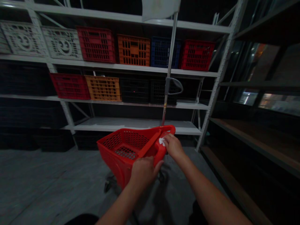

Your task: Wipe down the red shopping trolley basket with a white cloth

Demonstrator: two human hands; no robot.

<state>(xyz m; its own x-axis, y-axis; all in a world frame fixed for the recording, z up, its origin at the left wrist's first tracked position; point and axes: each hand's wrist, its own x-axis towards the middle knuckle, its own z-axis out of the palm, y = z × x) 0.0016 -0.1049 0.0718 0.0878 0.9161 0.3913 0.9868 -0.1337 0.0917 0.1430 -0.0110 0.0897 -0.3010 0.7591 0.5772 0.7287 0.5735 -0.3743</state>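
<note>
A small red plastic shopping cart [110, 153] with a perforated basket stands in front of me, tilted in my view. My left hand [143, 170] is closed over the near end of its red handle rim, thumb toward the right. Pinched in the fingers of my right hand [172, 145] is a small white tissue [161, 141], pressed against the handle section; whether it is paper or cloth is hard to make out. A metal pole [172, 47] with a white flag [160, 9] rises from the cart's far right corner. The basket's visible floor is bare.
Behind the cart, a white metal rack [136, 67] carries plastic crates, among them an orange crate [133, 50] and a yellow crate [103, 88]. Dark shelving [257, 134] runs along my right. Grey concrete floor [51, 184] stretches to the left.
</note>
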